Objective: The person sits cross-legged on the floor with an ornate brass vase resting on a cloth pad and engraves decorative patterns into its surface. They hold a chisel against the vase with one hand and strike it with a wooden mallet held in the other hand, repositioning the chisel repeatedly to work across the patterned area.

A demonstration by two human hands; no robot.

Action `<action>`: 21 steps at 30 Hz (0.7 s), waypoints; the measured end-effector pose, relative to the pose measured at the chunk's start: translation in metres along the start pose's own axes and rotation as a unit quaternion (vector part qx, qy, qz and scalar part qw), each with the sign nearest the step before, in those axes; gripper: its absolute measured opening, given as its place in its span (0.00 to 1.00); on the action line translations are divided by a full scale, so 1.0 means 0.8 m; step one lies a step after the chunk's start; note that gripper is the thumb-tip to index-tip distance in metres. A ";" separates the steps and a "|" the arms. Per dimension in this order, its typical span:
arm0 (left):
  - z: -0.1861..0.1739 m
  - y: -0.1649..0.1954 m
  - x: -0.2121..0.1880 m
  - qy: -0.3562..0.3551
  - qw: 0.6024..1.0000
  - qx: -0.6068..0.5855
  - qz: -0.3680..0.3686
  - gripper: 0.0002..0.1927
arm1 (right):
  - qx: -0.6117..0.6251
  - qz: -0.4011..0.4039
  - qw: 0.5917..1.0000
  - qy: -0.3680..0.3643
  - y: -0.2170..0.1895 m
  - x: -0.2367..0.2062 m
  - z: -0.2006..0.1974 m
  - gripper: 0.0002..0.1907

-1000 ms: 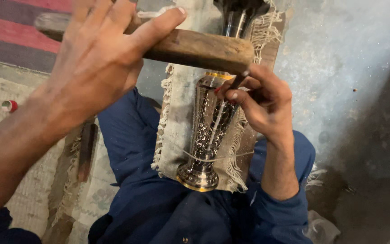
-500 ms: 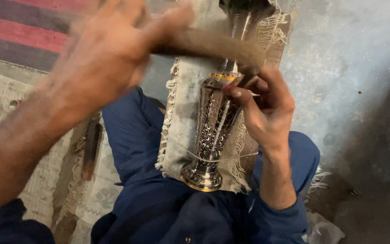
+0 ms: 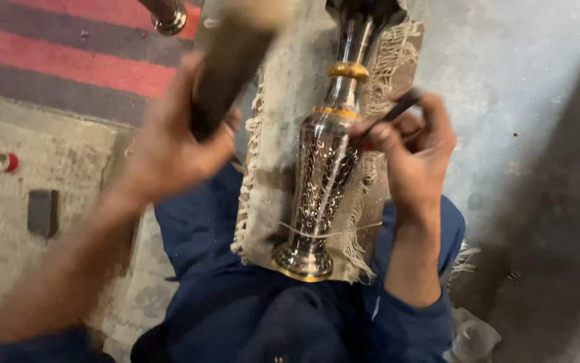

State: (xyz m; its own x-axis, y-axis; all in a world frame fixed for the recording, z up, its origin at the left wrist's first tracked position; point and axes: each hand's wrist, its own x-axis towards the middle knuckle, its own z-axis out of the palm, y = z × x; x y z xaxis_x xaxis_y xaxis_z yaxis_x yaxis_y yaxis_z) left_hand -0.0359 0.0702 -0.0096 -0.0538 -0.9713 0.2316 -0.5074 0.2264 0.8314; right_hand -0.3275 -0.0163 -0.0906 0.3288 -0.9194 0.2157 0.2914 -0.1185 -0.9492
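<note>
A tall silver metal vase with engraved dark pattern and gold bands lies on a frayed cloth pad across my lap, foot toward me. My left hand grips a thick wooden mallet, raised and blurred to the left of the vase. My right hand pinches a thin dark chisel with its tip against the vase's upper body. A thin string circles the vase's lower stem.
A red and grey striped rug lies at the upper left, with a small red-capped item and a dark block on a worn mat. A metal piece sits at the top. Grey concrete floor spreads right.
The mallet, which lay across the chisel over the vase a second ago, has swung up and to the left. My right hand keeps the chisel on the vase.
</note>
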 end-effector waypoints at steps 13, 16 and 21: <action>0.035 -0.058 -0.015 -0.021 0.995 -0.091 -0.031 0.31 | -0.138 -0.072 0.987 -0.038 -0.006 -0.013 0.036 0.20; -0.003 -0.040 0.006 -0.111 0.987 0.089 -0.070 0.31 | -0.143 -0.075 0.986 -0.033 0.001 -0.017 0.033 0.21; -0.043 -0.017 0.042 -0.127 0.952 0.270 0.074 0.32 | -0.143 -0.074 0.987 -0.017 0.009 -0.018 0.031 0.21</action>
State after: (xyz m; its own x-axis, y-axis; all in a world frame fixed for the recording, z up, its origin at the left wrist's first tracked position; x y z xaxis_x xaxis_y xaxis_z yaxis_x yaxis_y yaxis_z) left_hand -0.0009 0.0373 0.0042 -0.3295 -0.9338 0.1398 -0.8430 0.3576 0.4018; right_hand -0.3076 0.0058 -0.0950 0.3331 -0.8719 0.3591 0.0752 -0.3551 -0.9318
